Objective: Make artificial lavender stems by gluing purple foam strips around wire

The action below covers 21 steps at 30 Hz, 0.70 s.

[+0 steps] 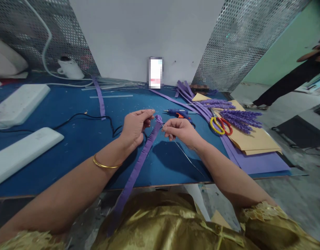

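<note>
My left hand is closed in a pinch on the top end of a long purple paper strip, which is rolled into a small tuft there and trails down toward my lap. My right hand is closed in a pinch on a thin metal wire that meets the tuft and runs back toward the table's front edge. Both hands hover just above the blue table. A blue glue gun lies just behind my right hand.
Yellow-and-red scissors, finished purple paper sprigs, tan sheets and purple sheets lie at the right. White blocks sit at the left, with a black cord. Another person's leg shows at the far right.
</note>
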Each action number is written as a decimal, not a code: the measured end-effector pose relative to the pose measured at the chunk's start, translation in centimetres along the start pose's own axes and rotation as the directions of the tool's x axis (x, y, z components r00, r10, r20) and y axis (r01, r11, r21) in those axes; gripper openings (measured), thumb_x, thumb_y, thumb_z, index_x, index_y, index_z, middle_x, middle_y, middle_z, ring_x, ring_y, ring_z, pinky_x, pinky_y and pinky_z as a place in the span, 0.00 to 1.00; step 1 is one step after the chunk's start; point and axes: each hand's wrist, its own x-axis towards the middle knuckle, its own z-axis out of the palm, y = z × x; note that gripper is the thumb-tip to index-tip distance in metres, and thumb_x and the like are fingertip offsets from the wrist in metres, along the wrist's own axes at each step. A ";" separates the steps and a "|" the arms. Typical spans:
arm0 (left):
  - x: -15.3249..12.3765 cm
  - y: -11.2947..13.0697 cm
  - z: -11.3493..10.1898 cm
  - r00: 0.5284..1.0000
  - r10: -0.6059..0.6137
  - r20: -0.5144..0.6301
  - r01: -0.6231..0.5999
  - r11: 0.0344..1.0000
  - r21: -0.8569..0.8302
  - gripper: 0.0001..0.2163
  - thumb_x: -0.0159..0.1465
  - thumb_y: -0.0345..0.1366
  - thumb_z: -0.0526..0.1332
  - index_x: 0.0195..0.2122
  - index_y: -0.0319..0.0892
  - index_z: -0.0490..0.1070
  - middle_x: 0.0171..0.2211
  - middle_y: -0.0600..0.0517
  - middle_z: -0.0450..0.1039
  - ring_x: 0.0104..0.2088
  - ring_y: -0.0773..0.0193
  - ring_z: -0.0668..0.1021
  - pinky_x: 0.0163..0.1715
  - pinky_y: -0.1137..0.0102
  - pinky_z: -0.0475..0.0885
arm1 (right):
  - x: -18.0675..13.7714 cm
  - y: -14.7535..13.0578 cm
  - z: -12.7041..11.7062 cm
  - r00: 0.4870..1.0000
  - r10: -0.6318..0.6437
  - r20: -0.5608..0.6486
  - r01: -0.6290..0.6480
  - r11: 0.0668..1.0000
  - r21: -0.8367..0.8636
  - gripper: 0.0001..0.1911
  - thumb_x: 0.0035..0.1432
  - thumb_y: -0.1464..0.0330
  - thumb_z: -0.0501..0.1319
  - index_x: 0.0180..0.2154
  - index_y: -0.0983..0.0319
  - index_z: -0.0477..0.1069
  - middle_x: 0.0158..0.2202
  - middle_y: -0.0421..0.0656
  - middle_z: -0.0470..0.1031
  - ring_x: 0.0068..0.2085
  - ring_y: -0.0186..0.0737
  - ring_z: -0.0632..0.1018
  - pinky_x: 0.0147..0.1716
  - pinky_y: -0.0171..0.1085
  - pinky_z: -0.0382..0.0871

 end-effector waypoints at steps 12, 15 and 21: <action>-0.6 0.3 0.1 0.996 0.054 0.068 -0.055 0.998 0.024 0.09 0.48 0.34 0.71 0.19 0.41 0.70 0.19 0.57 0.65 0.21 0.72 0.65 0.22 0.74 0.61 | 0.0 -0.1 0.0 1.000 0.009 -0.002 -0.009 1.000 -0.009 0.12 0.50 0.61 0.68 0.27 0.63 0.72 0.21 0.38 0.74 0.20 0.29 0.71 0.20 0.31 0.63; -0.5 0.2 0.1 0.996 0.064 0.069 -0.066 0.998 0.014 0.09 0.48 0.34 0.71 0.20 0.41 0.71 0.19 0.57 0.65 0.21 0.72 0.66 0.22 0.74 0.62 | 0.0 -0.1 0.1 1.000 0.016 -0.003 -0.016 1.000 -0.006 0.11 0.50 0.62 0.68 0.27 0.63 0.72 0.21 0.38 0.74 0.20 0.29 0.71 0.21 0.31 0.63; -0.3 0.1 0.0 0.996 0.068 0.059 -0.067 0.998 -0.009 0.08 0.48 0.34 0.73 0.23 0.40 0.74 0.21 0.55 0.69 0.21 0.72 0.68 0.23 0.74 0.64 | 0.0 0.0 0.1 1.000 0.016 -0.003 -0.016 1.000 -0.007 0.11 0.50 0.62 0.67 0.27 0.63 0.72 0.21 0.38 0.74 0.20 0.29 0.71 0.21 0.30 0.63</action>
